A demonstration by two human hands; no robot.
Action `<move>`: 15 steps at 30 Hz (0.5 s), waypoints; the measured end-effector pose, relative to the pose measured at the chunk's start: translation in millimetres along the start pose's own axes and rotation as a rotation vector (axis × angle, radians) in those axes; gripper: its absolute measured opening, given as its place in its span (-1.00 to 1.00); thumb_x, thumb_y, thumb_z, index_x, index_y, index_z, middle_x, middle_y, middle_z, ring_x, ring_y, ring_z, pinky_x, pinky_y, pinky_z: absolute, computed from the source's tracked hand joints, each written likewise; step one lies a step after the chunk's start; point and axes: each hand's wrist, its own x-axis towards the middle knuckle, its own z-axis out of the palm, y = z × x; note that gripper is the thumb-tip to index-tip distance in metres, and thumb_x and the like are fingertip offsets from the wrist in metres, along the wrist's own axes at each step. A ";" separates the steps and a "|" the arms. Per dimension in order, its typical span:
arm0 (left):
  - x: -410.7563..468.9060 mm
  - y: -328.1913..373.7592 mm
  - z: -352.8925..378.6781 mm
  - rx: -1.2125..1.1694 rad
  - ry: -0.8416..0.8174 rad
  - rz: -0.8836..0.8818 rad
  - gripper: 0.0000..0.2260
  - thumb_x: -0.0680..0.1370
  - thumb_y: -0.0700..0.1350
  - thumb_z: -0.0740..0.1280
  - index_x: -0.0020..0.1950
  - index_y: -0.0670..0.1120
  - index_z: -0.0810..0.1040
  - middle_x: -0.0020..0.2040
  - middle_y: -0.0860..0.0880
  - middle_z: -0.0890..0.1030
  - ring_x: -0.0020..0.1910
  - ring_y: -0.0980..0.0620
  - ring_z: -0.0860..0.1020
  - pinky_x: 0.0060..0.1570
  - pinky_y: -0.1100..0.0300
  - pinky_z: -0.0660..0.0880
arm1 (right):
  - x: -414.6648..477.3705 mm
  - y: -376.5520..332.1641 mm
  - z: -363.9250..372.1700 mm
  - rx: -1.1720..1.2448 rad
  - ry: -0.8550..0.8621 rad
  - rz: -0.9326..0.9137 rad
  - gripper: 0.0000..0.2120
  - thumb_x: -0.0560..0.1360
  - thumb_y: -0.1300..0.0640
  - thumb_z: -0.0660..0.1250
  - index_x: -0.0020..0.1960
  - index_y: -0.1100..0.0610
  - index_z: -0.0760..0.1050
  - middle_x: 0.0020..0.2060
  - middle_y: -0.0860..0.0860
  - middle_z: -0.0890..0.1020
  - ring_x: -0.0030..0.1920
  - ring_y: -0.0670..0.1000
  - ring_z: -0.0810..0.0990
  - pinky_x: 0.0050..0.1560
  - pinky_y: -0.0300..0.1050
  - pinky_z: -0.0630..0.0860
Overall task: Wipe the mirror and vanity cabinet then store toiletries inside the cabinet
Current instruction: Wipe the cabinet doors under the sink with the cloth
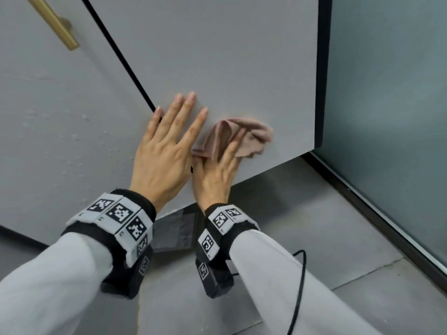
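Note:
The grey vanity cabinet fills the view, with a right door (229,56) and a left door (48,117) split by a dark gap. My left hand (167,146) lies flat with straight fingers on the lower part of the right door, beside the gap. My right hand (217,170) presses a crumpled pink cloth (244,136) against the same door near its bottom corner, fingers straight over the cloth.
A brass bar handle (54,22) sits on the left door at top left. A frosted glass panel (391,105) with a dark frame stands to the right. Grey floor tiles (326,238) lie below, with a black cable (301,281) trailing by my right sleeve.

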 end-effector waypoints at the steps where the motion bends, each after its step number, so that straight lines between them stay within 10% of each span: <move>1: 0.1 -0.6 -1.0 -0.013 0.018 -0.011 -0.47 0.56 -0.17 0.02 0.55 -0.01 0.06 0.56 -0.09 0.05 0.55 -0.01 0.00 0.51 0.02 -0.06 | -1.1 0.5 -0.7 -0.029 -0.035 -0.090 -0.33 0.56 -0.09 0.17 0.48 -0.08 -0.19 0.49 0.14 -0.23 0.52 0.13 -0.23 0.46 0.19 -0.05; 7: 2.4 -12.7 -5.6 -0.052 0.168 -0.148 -0.48 0.56 -0.22 0.07 0.53 -0.01 0.14 0.55 -0.14 0.12 0.54 -0.05 0.08 0.51 -0.01 -0.04 | 53.4 -22.2 -2.0 -0.203 0.148 -0.500 -0.41 0.50 -0.18 0.19 0.48 -0.09 0.16 0.50 0.05 0.09 0.50 0.08 -0.05 0.46 0.08 -0.28; 12: -8.9 -14.3 -1.4 0.009 0.042 0.000 -0.53 0.56 -0.18 0.11 0.50 -0.04 0.24 0.53 -0.16 0.16 0.53 -0.09 0.08 0.50 -0.03 -0.04 | 0.7 7.9 16.8 -0.333 -0.092 -0.378 -0.25 0.57 -0.15 0.08 0.42 -0.19 -0.47 0.48 -0.03 -0.29 0.51 -0.04 -0.20 0.49 0.08 -0.27; 15: -24.4 -12.7 -1.5 -0.019 0.002 0.011 -0.55 0.54 -0.21 0.11 0.44 -0.12 0.33 0.52 -0.14 0.20 0.52 -0.05 0.11 0.50 -0.03 -0.01 | -16.5 32.8 6.8 -0.315 -0.094 -0.406 -0.39 0.55 -0.10 0.22 0.47 -0.18 -0.04 0.47 0.02 -0.07 0.51 0.12 0.08 0.46 0.23 0.06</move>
